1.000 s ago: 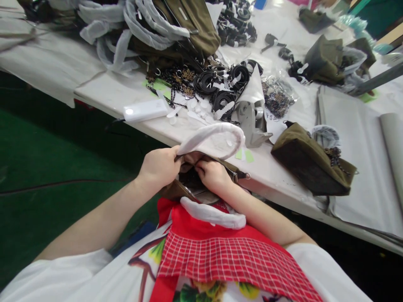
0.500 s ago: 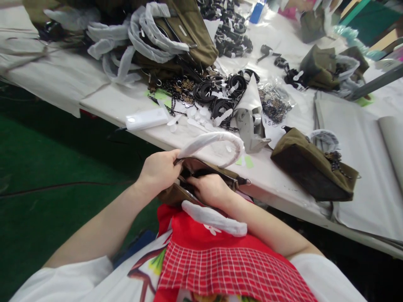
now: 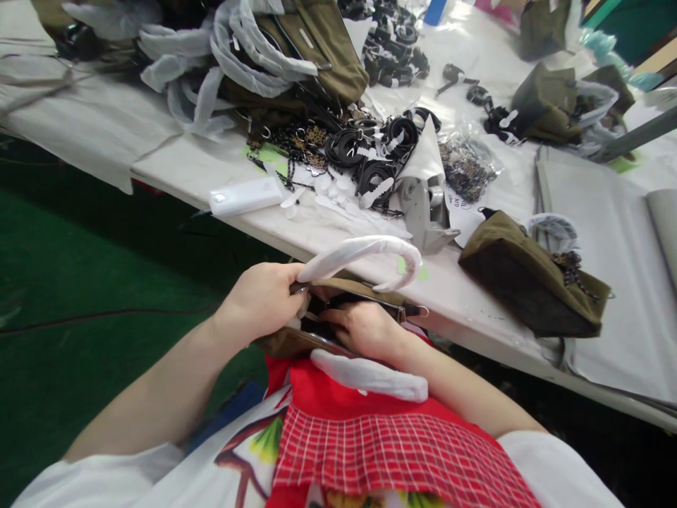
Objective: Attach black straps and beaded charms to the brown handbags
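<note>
The white table (image 3: pixel 174 173) is running along just beyond the olive bag (image 3: pixel 280 343) that I'm keeping on my lap, its far rim almost touching the table's edge. Beyond the bag and to its left, the heap of bags (image 3: pixel 312 49) is sitting well apart; to its right a second olive bag (image 3: pixel 523 286) is lying on the table, near but not touching. Now the change: the bag's mouth is gaping wider than a second ago, and the far wrapped handle (image 3: pixel 364 250) is arching clear above it instead of draping over my knuckles. My left hand (image 3: pixel 261 300) is still pinching the bag's rim shut-fisted at the handle's left end, holding the mouth apart. My right hand (image 3: pixel 370 330) is sinking lower into the bag, fingers curled, tips hidden inside, so I cannot tell what they are gripping. That wider mouth is giving them room. The near wrapped handle (image 3: pixel 370 374) is flopping toward me against my red apron (image 3: pixel 381 437), crowding my right wrist. Beyond the bag, black strap coils (image 3: pixel 364 148), a grey metal tool (image 3: pixel 423 204) and a white box (image 3: pixel 246 195) are cluttering the table.
</note>
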`<state>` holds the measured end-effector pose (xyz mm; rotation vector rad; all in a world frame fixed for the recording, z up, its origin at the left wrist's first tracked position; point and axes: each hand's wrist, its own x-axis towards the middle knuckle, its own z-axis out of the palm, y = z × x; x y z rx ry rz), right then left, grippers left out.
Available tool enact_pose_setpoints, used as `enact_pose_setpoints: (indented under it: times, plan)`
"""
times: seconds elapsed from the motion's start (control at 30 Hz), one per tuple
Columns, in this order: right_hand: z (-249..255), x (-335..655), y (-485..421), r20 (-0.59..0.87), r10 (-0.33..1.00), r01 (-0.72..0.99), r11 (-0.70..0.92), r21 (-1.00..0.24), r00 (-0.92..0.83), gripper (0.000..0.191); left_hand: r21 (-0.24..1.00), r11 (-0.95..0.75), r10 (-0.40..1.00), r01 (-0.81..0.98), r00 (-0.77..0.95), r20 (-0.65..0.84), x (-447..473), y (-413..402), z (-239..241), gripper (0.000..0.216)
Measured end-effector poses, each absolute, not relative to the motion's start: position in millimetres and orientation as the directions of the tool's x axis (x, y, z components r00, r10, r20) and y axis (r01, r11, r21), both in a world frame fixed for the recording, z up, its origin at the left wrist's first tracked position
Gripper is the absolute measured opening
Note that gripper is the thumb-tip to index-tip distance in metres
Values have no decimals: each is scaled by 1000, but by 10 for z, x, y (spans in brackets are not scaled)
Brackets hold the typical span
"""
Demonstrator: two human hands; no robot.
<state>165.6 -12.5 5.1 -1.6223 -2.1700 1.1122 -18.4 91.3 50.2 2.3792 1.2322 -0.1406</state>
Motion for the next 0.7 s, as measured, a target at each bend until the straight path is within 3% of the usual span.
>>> enact_pose_setpoints:
  times: [0.1, 0.23, 0.33, 0.43, 0.57, 0.7]
  plan:
    - [76, 1675, -190, -213, 858, 689, 203, -696, -467, 38, 448, -455, 724, 769, 613, -317, -183, 897, 595, 32]
    - [72, 1672, -222, -235, 868, 694, 160, -702, -437, 38, 479, -449, 706, 754, 628, -326, -144, 939, 623, 30]
    - [28, 1679, -207, -228, 955, 739, -15, -673, -188, 32, 479, -457, 677, 750, 642, -359, -94, 982, 574, 27]
    - [-93, 1693, -139, -300, 954, 722, -225, -654, 25, 25, 543, -439, 596, 716, 684, -420, -26, 1000, 511, 36]
    - [-323, 1692, 18, -511, 859, 422, -451, -787, -37, 19, 613, -398, 524, 683, 717, -459, 66, 1007, 466, 49]
    - [-414, 1652, 134, -554, 832, 292, -527, -798, -13, 17, 514, -489, 589, 705, 702, -401, 88, 1020, 500, 49]
